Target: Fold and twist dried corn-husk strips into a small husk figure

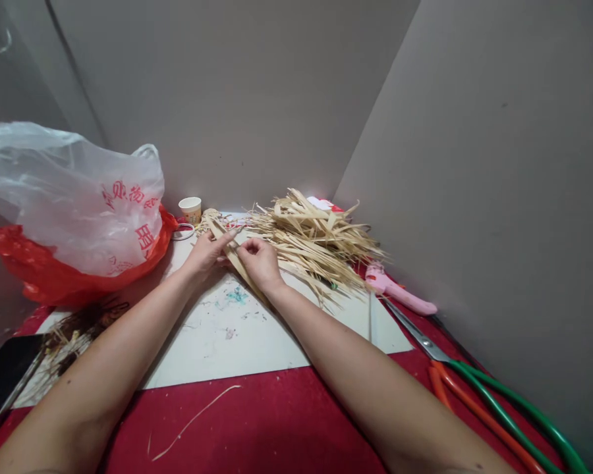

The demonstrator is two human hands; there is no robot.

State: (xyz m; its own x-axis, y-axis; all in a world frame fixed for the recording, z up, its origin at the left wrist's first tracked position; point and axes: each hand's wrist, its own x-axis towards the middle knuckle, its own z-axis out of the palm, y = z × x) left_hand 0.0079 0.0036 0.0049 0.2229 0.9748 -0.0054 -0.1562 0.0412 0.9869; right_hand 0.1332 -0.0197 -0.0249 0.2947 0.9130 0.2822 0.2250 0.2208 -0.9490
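A long, flat strip of dried straw-coloured leaf [242, 268] runs slantwise between my hands over the white board [207, 355]. My left hand [211, 251] is closed around its upper part, the thumb lying along the top. My right hand [261, 261] pinches at the strip's right edge with thumb and forefinger; its other fingers are curled. The strip's lower end passes behind my right wrist. Just beyond my right hand lies a loose heap of similar dried strips [321, 237]. Behind my left hand is a smaller tangle of pale fibre [212, 216].
Scissors [429, 345] with green and orange handles lie at the right, near a pink-handled tool [400, 289]. A plastic bag [89, 204] fills the left. A paper cup [190, 208] stands by the back wall. One thin fibre [192, 418] lies on the red cloth [257, 434].
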